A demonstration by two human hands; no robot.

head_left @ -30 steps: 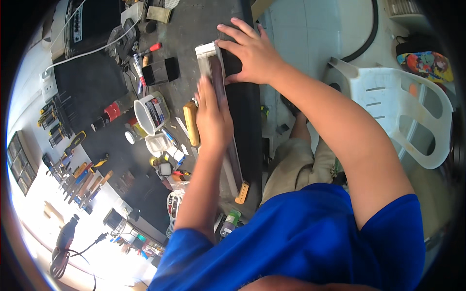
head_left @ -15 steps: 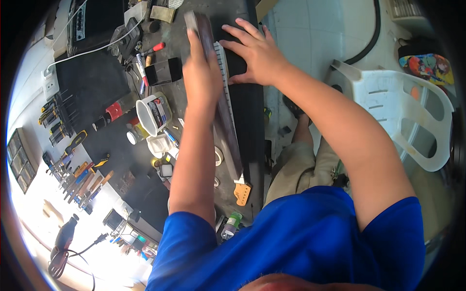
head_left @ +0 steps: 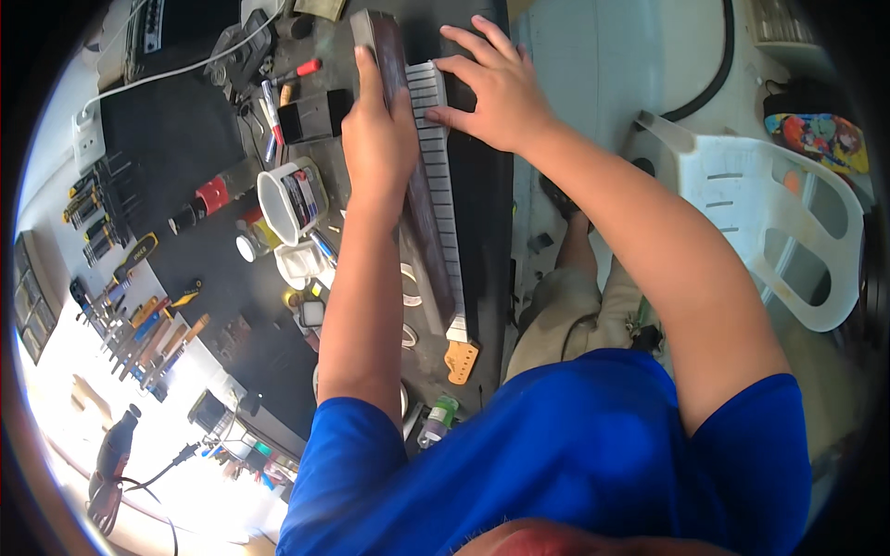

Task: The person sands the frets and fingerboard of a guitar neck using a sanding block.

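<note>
My left hand grips a long, dark, straight beam with a pale side, held lengthwise just left of a guitar neck. The neck lies along the bench with its light, striped fretboard showing and its yellowish wooden headstock toward me. My right hand is open, fingers spread, with thumb and index finger at the far end of the neck. Just left of the beam are a small black box and a white tub.
The dark bench holds marker pens, jars, a tool rack and a corded power tool. A white plastic chair stands to the right, with a black hose on the floor behind it.
The beam has moved left off the fretboard, uncovering it, and its far end has gone up the frame with my left hand. My right hand has shifted slightly, fingers still spread.
</note>
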